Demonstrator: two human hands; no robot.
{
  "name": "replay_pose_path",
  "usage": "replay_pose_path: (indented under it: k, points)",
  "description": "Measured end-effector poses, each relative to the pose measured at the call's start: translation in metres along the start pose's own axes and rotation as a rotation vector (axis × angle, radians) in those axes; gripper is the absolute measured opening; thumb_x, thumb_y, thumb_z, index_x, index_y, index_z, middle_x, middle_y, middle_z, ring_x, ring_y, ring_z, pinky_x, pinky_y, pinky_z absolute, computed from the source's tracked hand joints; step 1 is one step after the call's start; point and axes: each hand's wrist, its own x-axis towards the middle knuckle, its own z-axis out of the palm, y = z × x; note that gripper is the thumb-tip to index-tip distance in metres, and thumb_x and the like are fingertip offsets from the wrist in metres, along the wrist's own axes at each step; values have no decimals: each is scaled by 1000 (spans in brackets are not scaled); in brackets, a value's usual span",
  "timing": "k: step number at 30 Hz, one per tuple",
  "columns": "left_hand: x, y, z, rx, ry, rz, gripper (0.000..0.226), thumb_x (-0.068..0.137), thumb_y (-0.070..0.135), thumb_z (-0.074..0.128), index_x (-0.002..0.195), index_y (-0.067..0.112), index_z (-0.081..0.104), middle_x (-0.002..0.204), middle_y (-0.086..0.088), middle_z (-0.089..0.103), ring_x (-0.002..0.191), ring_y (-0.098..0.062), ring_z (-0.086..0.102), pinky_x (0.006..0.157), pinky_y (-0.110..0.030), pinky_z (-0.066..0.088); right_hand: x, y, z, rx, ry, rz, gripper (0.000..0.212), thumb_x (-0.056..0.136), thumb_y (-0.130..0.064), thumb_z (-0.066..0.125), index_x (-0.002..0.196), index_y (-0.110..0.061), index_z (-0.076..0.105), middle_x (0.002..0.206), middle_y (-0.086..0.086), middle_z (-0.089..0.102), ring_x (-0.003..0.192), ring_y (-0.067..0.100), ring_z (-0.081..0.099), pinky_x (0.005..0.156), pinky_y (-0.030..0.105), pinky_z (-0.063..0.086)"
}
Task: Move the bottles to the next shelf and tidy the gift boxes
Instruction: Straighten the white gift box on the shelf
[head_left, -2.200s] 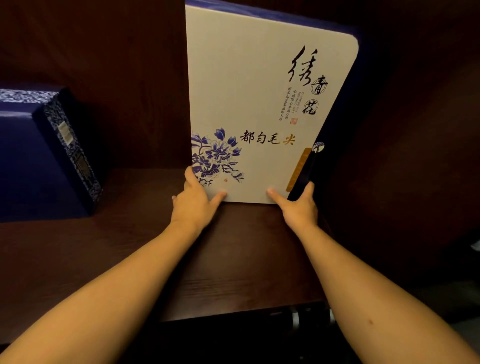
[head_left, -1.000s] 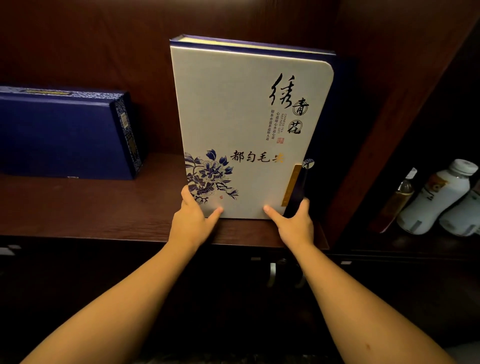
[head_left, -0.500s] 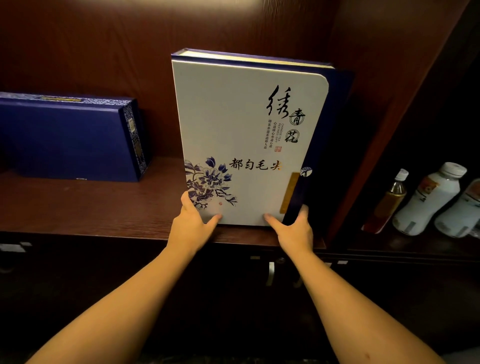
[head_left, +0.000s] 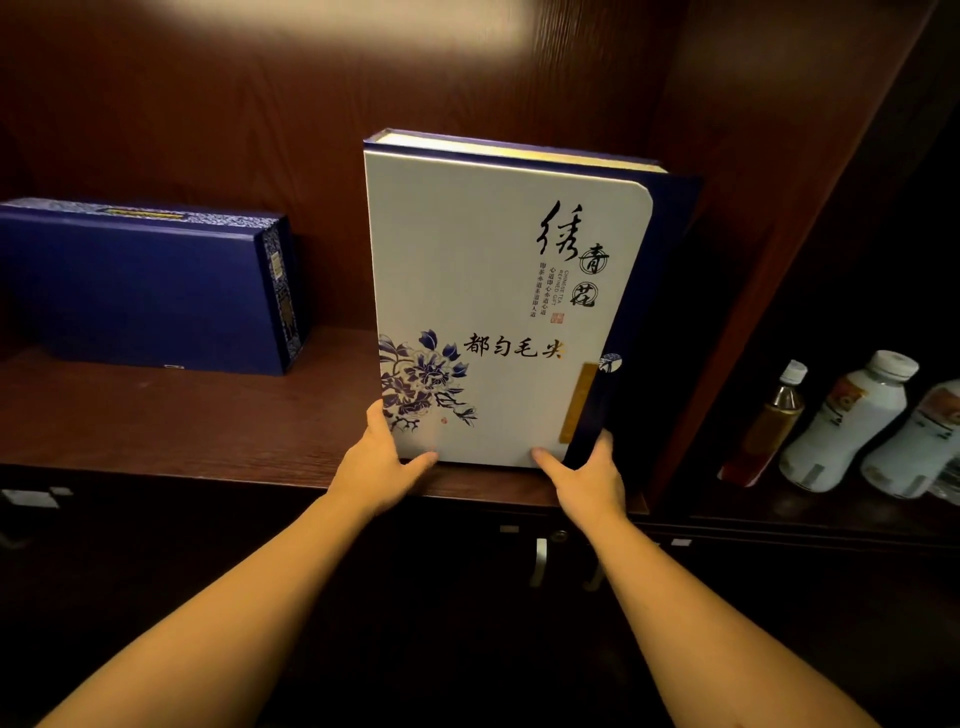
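Observation:
A tall white gift box (head_left: 493, 291) with blue flowers and black calligraphy stands upright on the dark wooden shelf (head_left: 208, 426), near its right wall. My left hand (head_left: 382, 462) grips its lower left corner and my right hand (head_left: 589, 475) grips its lower right corner by the blue spine. A dark blue gift box (head_left: 150, 291) stands on its long side at the shelf's left. In the compartment to the right stand a small amber bottle (head_left: 769, 426) and two white bottles (head_left: 847, 421), the second white bottle (head_left: 919, 441) cut off by the frame edge.
A brown vertical divider (head_left: 743, 291) separates the two compartments. Below the shelf are dark cabinet doors with metal handles (head_left: 540, 561). The wooden back panel rises behind the boxes.
The view has pulled back and dropped, so the white box sits lower in frame and the bottles on the right have come into sight. Both hands keep the same hold on the box's bottom corners.

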Motion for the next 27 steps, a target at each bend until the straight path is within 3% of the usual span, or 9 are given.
replay_pose_path:
  k: [3, 6, 11, 15, 19, 24, 27]
  points:
    - [-3, -4, -14, 1, -135, -2, 109, 77, 54, 77, 153, 24, 6, 156, -5, 37, 134, -28, 47, 106, -40, 42, -1, -5, -8, -83, -49, 15, 97, 81, -53, 74, 155, -21, 20, 143, 9, 52, 124, 35, 53, 89, 38, 46]
    - [-13, -1, -24, 113, -145, -17, 100, 79, 53, 76, 152, 21, 16, 150, -7, 45, 128, -26, 51, 101, -37, 44, -10, -13, -18, -132, -68, 1, 89, 85, -47, 72, 154, -18, 23, 143, 9, 52, 123, 34, 55, 95, 43, 51]
    - [-44, 17, -49, 269, -148, -37, 84, 79, 58, 72, 144, 20, 34, 134, -7, 58, 114, -23, 59, 93, -35, 50, -35, -34, -33, -196, -16, -31, 85, 87, -42, 69, 153, -14, 22, 148, 12, 45, 124, 34, 53, 92, 45, 51]
    - [-76, 33, -73, 333, -156, -12, 57, 80, 62, 68, 125, 29, 55, 121, 5, 64, 102, -9, 61, 89, -29, 51, -54, -51, -34, -185, -104, -150, 61, 89, -44, 68, 138, -18, 41, 132, 6, 53, 104, 24, 57, 79, 36, 49]
    - [-116, 38, -104, 374, -110, -24, 43, 79, 65, 66, 111, 37, 58, 105, 16, 63, 90, -1, 59, 78, -22, 48, -77, -75, -25, -205, -256, -305, 39, 91, -44, 65, 120, -21, 52, 112, 0, 56, 84, 13, 57, 70, 31, 46]
    - [-151, 28, -149, 456, -4, -44, 40, 80, 65, 65, 110, 39, 59, 102, 19, 62, 88, -1, 58, 75, -21, 46, -108, -117, -3, -198, -422, -456, 19, 94, -38, 64, 101, -21, 59, 99, 0, 61, 87, 19, 59, 79, 40, 53]
    - [-155, 8, -179, 521, 65, -32, 39, 81, 66, 63, 107, 38, 59, 104, 19, 62, 91, -2, 58, 77, -23, 47, -120, -147, 18, -226, -445, -554, 16, 94, -37, 64, 95, -22, 62, 92, -1, 64, 84, 17, 60, 75, 37, 52]
